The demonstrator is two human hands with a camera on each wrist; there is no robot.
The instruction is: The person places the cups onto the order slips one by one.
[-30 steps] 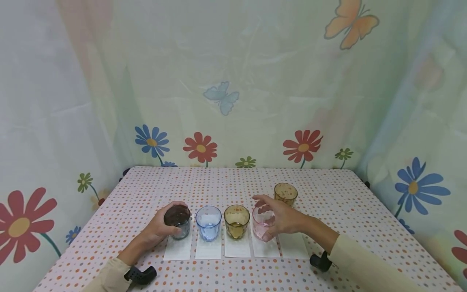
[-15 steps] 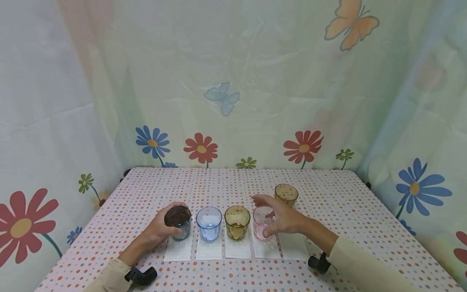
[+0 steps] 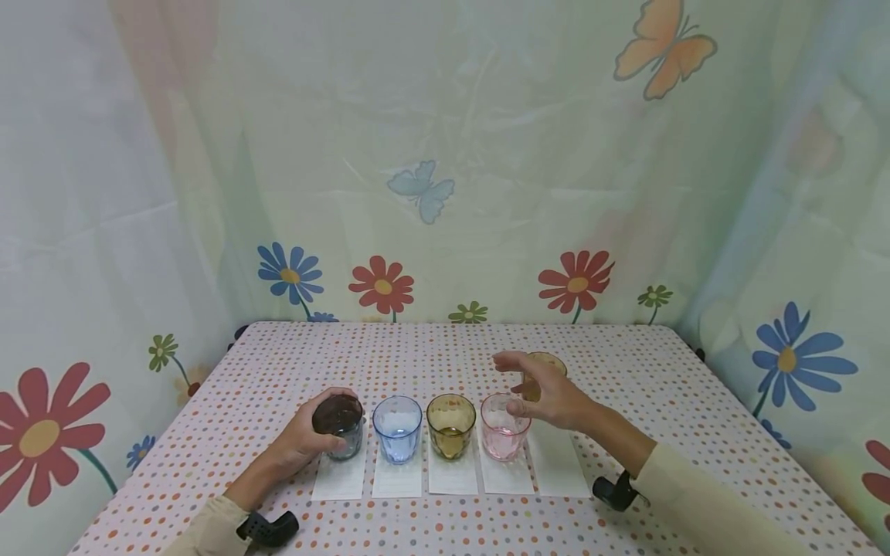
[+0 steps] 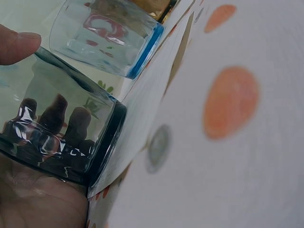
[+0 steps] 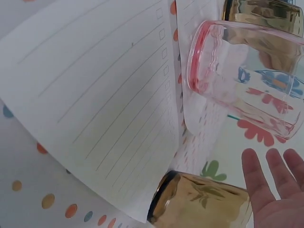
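Note:
My left hand (image 3: 302, 432) grips a dark grey glass (image 3: 351, 440) from its left side, thumb in front and fingers around the back. In the left wrist view the glass's base (image 4: 108, 142) is right at a paper sheet. My right hand (image 3: 559, 400) is raised with loosely spread fingers, between a pink glass (image 3: 502, 442) and an amber glass (image 3: 556, 363) farther back, which it partly hides. In the right wrist view the fingers (image 5: 256, 183) are apart from both the pink glass (image 5: 228, 66) and that amber glass (image 5: 199, 204).
A blue glass (image 3: 398, 436) and a second amber glass (image 3: 452, 436) stand upright in the row between the grey and pink ones. White lined sheets lie side by side under the row; the rightmost sheet (image 3: 562, 471) bears no glass. A polka-dot cloth covers the table (image 3: 417, 525).
My right hand has left the side of the pink glass and moved back and right toward the rear amber glass. The left hand keeps its grip on the grey glass.

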